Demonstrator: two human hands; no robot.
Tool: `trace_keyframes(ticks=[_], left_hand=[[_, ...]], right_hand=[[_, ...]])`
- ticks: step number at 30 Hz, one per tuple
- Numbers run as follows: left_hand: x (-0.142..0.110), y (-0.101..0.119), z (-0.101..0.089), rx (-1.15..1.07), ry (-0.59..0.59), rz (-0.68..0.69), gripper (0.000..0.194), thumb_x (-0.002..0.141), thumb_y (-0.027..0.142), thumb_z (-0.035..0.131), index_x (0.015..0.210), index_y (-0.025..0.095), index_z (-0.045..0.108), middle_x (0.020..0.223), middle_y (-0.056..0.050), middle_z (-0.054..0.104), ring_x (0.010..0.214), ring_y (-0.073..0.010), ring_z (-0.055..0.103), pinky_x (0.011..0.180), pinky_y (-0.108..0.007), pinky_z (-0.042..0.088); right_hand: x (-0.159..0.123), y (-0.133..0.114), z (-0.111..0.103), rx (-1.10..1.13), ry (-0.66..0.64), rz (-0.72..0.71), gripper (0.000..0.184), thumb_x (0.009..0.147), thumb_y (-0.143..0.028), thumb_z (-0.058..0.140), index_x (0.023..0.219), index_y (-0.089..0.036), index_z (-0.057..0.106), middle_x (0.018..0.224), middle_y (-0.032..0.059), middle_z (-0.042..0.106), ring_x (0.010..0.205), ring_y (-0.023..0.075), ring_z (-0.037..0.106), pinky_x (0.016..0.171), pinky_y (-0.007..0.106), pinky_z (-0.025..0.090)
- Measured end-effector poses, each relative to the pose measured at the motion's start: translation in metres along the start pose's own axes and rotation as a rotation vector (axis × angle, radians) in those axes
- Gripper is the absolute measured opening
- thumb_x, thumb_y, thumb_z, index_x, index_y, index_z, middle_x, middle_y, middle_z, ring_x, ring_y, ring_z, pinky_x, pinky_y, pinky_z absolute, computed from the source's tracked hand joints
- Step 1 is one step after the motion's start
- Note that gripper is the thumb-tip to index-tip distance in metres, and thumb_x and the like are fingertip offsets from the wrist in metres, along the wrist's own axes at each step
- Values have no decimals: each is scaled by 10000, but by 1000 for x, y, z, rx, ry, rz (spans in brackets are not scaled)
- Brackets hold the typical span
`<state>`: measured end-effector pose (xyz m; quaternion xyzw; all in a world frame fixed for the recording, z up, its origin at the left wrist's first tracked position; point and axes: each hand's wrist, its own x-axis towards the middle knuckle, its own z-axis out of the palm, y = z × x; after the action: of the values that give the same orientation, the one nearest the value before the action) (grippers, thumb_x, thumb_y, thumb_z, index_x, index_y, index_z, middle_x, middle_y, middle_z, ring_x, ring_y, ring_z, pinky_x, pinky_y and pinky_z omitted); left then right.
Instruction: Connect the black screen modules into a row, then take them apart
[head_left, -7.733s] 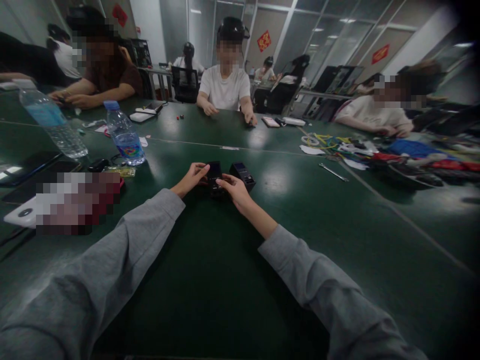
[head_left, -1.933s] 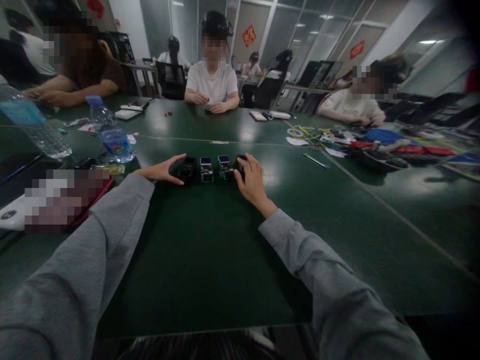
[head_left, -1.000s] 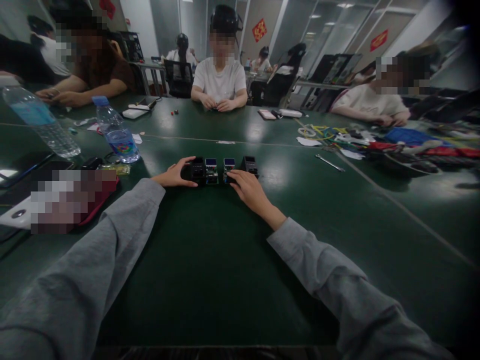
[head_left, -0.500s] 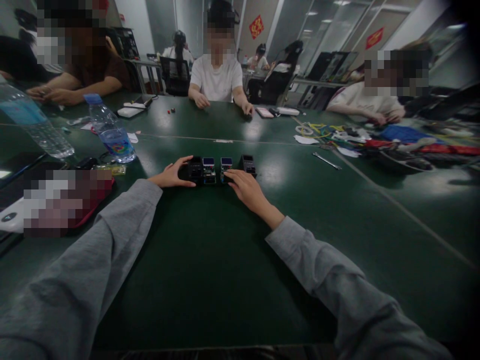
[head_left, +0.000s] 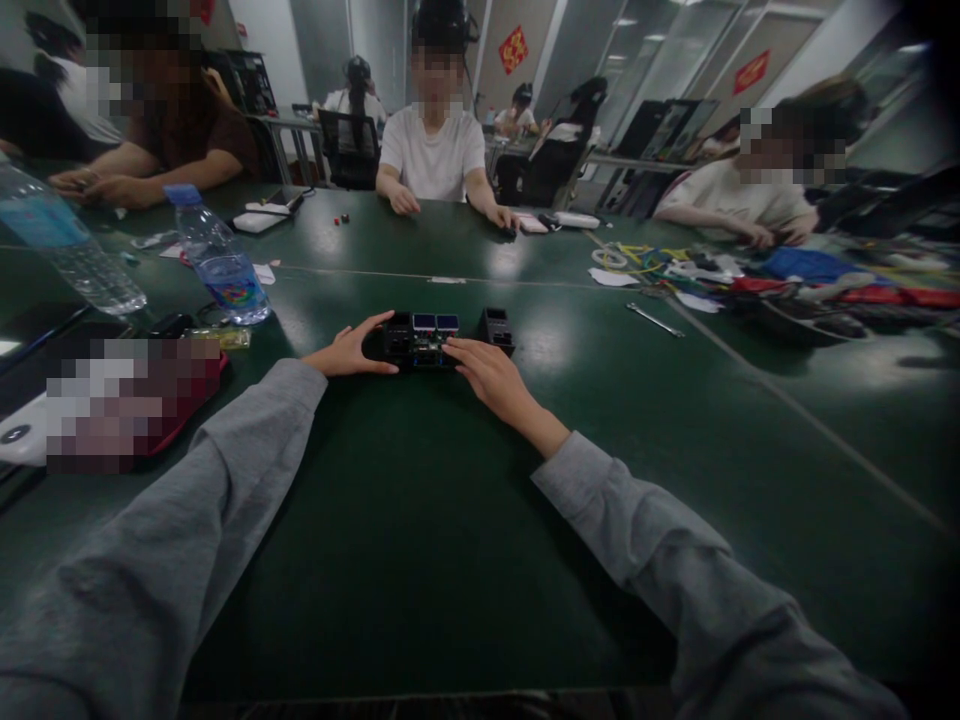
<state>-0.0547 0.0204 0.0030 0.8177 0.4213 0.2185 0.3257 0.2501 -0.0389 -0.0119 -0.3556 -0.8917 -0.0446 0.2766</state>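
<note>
1. Change: gap between boards nearly closed; right board (head_left: 448, 324) now just beside left board (head_left: 424, 324), contact uncertain. Row thus bunched toward left hand (head_left: 346, 350).
2. Left hand: thumb and fingers bracket first case (head_left: 399, 338); firmness, cannot tell. Right hand (head_left: 493, 378): fingertips over right board; pinch, cannot tell.
3. Count, on counter (head_left: 420, 520): two boards between hands; two cases, second case (head_left: 495, 328) just beyond right hand; one wrench (head_left: 654, 319) farther right.

**Four in a row**

Left board (head_left: 424, 342) and right board (head_left: 448, 323): uncased, dark screens pale-edged, side by side, practically touching; right one's lower part hidden. Left housing (head_left: 398, 337): black, just beside boards. Right housing (head_left: 496, 327): black, near but apart from them.
</note>
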Motion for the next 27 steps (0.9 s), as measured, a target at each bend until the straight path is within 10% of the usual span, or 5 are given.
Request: trace_keyframes(ticks=[27], left_hand=[[2, -4, 4, -42, 20, -35, 1116, 631, 490, 799, 1536, 279, 181, 1577, -154, 305, 1452, -393, 274, 1185, -623, 95]], right_hand=[[0, 1, 1, 20, 8, 19, 465, 967, -83, 478, 1407, -229, 445, 1439, 66, 486, 1330, 228, 453, 1081, 488, 440]])
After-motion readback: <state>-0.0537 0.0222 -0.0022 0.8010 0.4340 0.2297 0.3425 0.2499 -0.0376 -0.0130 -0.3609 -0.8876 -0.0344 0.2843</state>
